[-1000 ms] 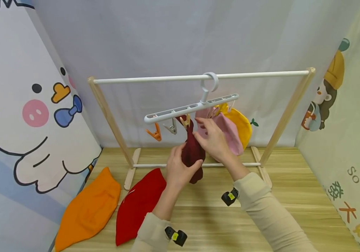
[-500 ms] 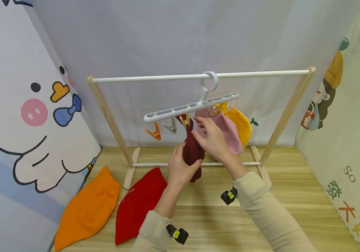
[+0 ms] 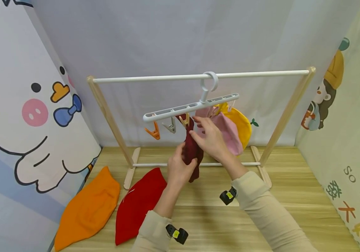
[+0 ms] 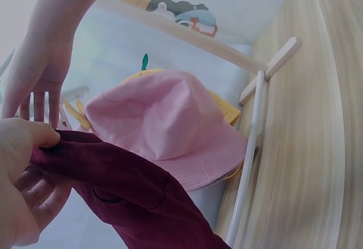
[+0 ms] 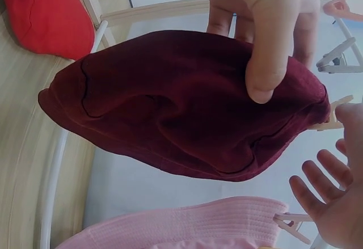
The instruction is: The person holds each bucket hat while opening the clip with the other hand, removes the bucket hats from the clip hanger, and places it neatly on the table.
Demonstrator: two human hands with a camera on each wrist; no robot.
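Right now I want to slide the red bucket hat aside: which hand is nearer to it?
Left. In the head view, the left hand is up and right of the red bucket hat; the right hand is higher and farther right, near the beige clip.

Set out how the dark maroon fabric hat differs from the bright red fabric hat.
Colour: the dark maroon fabric hat is deep wine, while the bright red fabric hat is vivid.
Position: the maroon hat is up off the pale wooden table, its upper end at a beige plastic clip; the red hat lies on the table.
Contact: the left hand grips the maroon hat; no fingers touch the red hat.
Shared: both are fabric.
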